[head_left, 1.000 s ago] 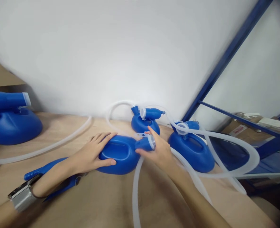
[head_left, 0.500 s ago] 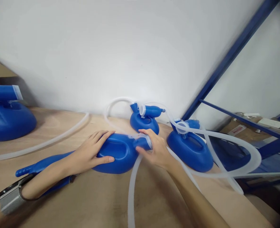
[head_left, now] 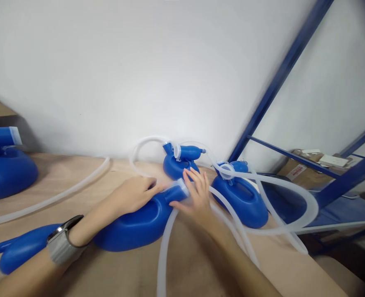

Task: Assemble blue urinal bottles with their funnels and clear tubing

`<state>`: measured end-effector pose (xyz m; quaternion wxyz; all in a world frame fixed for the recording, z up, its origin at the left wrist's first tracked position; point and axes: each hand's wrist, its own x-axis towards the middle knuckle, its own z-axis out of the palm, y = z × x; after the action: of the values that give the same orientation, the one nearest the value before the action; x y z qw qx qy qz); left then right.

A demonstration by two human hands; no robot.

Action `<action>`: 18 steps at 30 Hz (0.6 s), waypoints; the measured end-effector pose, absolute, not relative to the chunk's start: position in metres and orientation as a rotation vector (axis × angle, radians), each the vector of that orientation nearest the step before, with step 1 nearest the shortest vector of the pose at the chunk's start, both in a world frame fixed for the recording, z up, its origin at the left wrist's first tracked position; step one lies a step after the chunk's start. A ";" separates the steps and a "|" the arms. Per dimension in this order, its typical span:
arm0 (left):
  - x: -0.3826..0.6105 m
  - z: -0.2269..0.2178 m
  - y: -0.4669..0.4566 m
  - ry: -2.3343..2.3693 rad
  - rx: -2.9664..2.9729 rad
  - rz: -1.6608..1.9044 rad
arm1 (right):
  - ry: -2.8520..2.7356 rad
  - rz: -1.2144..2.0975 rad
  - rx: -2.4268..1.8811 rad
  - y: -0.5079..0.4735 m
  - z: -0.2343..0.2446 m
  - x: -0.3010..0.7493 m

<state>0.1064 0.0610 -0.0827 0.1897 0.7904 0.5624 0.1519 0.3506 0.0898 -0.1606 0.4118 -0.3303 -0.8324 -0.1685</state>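
A blue plastic bottle (head_left: pixel 133 225) with a spout lies on its side on the wooden shelf (head_left: pixel 77 181) in front of me. My left hand (head_left: pixel 134 194) rests on top of the bottle near the spout, fingers curled over it. My right hand (head_left: pixel 196 194) touches the translucent ring at the spout's mouth (head_left: pixel 183 189), fingers spread and upright. A translucent white hose (head_left: pixel 163 247) runs from under the spout toward me. I wear a grey watch (head_left: pixel 60 243) on my left wrist.
Two more blue bottles (head_left: pixel 177 163) (head_left: pixel 239 198) stand behind, wound in looping hoses (head_left: pixel 296 194). A larger blue bottle (head_left: pixel 4 169) sits at far left, a blue funnel piece (head_left: pixel 18 247) lower left. White wall behind; blue rack frame (head_left: pixel 275 86) and cardboard boxes (head_left: pixel 302 173) at right.
My left hand slid up along the bottle from its handle toward the spout. My right hand loosened from gripping the spout to touching it with open fingers. The view shifted right.
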 end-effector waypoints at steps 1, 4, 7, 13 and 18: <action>0.108 -0.082 0.063 1.587 2.185 0.404 | -2.047 -0.439 -0.833 0.089 -0.167 0.351; 0.108 -0.083 0.066 1.528 2.123 0.390 | -1.972 -0.337 -0.832 0.085 -0.185 0.348; 0.106 -0.083 0.066 1.443 2.094 0.390 | -1.904 -0.135 -0.842 0.078 -0.196 0.339; 0.108 -0.082 0.071 1.467 2.077 0.334 | -1.803 0.060 -0.805 0.069 -0.201 0.324; 0.108 -0.083 0.073 1.466 2.109 0.330 | -1.793 -0.026 -0.752 0.071 -0.200 0.322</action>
<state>0.1085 0.0726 -0.0827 0.2727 0.7836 0.5446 0.1224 0.3216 0.0714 -0.2001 0.5636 -0.3194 -0.7617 -0.0112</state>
